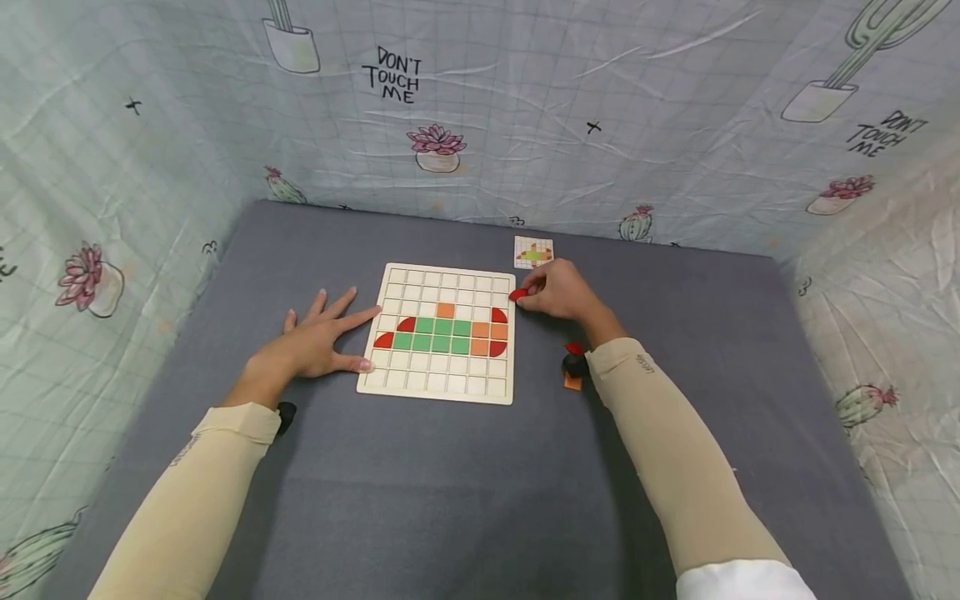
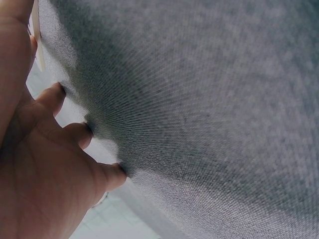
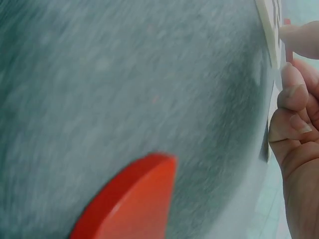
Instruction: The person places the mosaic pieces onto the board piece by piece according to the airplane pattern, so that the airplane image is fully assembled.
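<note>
A pale wooden grid board lies on the grey table, bearing green squares, orange squares and red quarter-round tiles. My left hand rests with spread fingers at the board's left side, thumb and index finger on its edge, the other fingertips on the cloth. Just past the upper right edge, my right hand pinches a red tile between thumb and fingers. The right wrist view shows that tile edge-on, with another red quarter-round tile lying near the camera.
A small pattern card lies behind the right hand, partly overlapped by it. Below the right wrist lie a red tile and an orange tile, partly hidden by the black wrist camera. A printed cloth hangs behind the table.
</note>
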{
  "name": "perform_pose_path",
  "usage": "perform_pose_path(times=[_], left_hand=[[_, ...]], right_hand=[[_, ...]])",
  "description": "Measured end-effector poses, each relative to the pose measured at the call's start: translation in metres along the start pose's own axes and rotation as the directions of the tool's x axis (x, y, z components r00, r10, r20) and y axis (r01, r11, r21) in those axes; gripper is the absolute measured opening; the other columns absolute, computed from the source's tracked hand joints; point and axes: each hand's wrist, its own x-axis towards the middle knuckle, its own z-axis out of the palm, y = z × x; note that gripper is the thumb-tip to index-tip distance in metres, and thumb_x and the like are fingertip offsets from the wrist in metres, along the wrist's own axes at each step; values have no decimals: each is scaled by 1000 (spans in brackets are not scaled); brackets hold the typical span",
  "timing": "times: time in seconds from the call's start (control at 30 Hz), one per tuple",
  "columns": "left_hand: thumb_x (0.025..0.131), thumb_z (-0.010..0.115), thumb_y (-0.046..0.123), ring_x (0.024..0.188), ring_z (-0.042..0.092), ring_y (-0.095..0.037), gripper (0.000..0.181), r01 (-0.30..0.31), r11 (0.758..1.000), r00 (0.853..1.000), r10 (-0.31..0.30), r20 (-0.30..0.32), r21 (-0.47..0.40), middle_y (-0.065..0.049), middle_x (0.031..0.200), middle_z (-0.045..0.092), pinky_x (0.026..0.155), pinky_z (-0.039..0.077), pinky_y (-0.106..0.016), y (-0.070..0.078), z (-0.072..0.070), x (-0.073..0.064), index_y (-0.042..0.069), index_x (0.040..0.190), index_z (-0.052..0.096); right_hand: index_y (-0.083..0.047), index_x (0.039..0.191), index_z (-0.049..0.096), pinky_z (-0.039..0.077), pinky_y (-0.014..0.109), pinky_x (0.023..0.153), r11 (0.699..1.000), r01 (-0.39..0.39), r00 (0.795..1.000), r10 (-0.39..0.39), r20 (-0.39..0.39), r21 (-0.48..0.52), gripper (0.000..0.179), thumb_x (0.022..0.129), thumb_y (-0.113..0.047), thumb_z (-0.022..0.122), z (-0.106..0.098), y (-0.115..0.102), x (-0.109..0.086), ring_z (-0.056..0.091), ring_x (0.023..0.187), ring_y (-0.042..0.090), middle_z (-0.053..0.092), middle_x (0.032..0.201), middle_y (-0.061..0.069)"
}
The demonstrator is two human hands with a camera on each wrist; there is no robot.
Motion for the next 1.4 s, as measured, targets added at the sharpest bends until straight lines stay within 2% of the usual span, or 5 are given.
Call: perform_pose_path(times=[0.17,0.5,0.9,1.4], left_hand=[[85,76,66,160,-14,-51,103,-1,1000,1000,1,-5,-2,-8,179,-7,117,-5,-83,-1,0,0,39,167,20],[83,75,68,161,-14,-50,104,6,1000,1000,-6,-2,-1,-7,179,-7,117,-5,-83,-3,2,2,41,167,20],[83,75,68,161,-14,-49,103,13,1000,1000,-13,-5,2,-7,179,-7,117,-5,-82,-2,3,2,41,167,20],[83,77,66,161,-13,-50,104,11,1000,1000,-11,-8,2,-7,179,-6,117,-4,-83,-1,1,0,40,167,21]], right_hand=[[-2,99,80,50,28,69,999,41,999,-41,-15,2,21,86,-17,84,6,-3,7,62,77,19,73,86,9],[-1,98,80,51,27,67,996,91,996,-92,15,25,18,84,-13,84,16,-12,16,63,74,17,74,83,9],[0,102,80,52,26,70,997,70,996,-71,49,20,24,85,-16,84,25,-20,25,66,79,19,75,90,11],[0,101,79,48,27,70,997,75,993,-76,85,17,21,87,-15,82,33,-35,32,60,77,18,71,85,8]])
